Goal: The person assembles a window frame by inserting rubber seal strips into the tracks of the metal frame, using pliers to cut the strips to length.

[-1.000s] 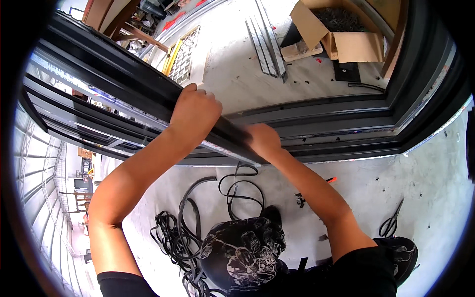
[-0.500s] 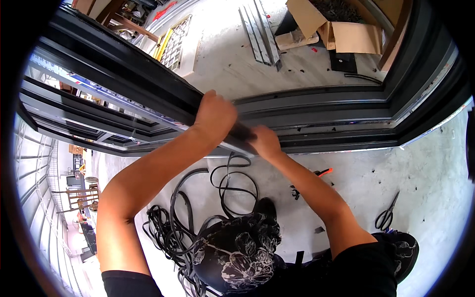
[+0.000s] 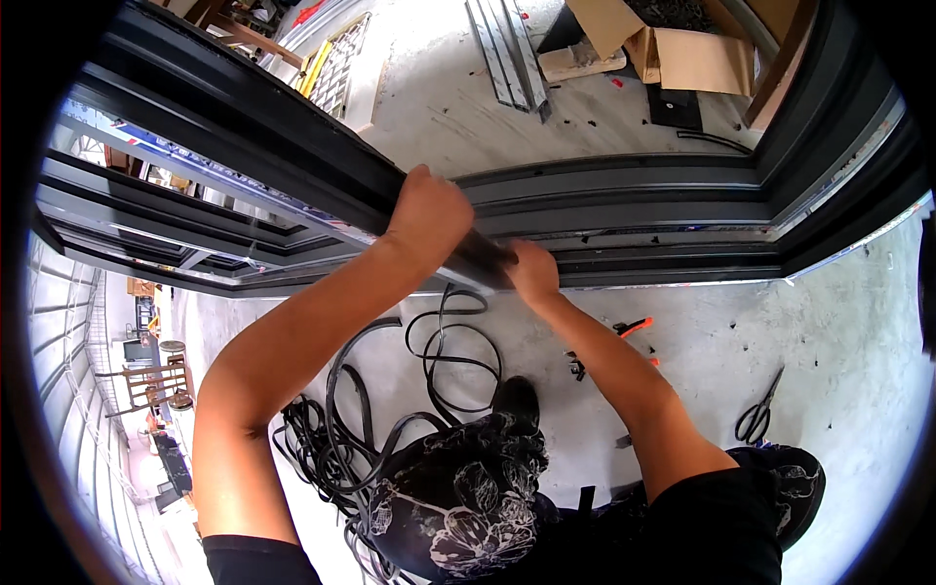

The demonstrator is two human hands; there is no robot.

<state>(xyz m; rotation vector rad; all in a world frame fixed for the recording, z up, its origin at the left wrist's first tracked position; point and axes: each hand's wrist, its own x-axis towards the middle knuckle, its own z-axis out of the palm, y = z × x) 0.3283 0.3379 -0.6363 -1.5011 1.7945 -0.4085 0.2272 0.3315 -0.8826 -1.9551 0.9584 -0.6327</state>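
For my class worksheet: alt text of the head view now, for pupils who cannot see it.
A person's left hand grips a dark bar of a frame, right hand against it lower down. Below, black strips lie tangled on the floor at left, scissors at right; beyond is an open cardboard box.

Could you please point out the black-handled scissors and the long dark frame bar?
Black-handled scissors [image 3: 763, 409], head view: near the pivot.
Long dark frame bar [image 3: 263, 122], head view: broad side face.
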